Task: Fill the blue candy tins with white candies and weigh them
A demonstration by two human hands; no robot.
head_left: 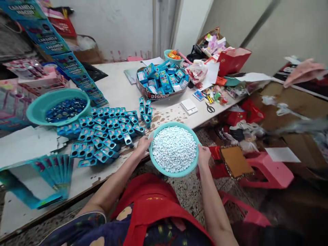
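A round turquoise basin (176, 174) full of small white candies (175, 148) is held at the table's front edge, over the floor. My left hand (144, 144) is closed on its left rim, and my right hand (204, 155) grips the right rim. Left of the basin, many small blue boxes (112, 133) with round dark openings stand in rows on the table. A few more boxes (147, 119) stand just beyond the basin. The undersides of both hands' fingers are hidden by the basin.
A turquoise tub (30, 109) of shiny blue pieces stands at the left. Behind are a carton (159, 96) heaped with blue packets, a white scale (189, 106) and scissors (210, 108). Pink stools (271, 171) stand at the right. A printed strip (74, 70) hangs at upper left.
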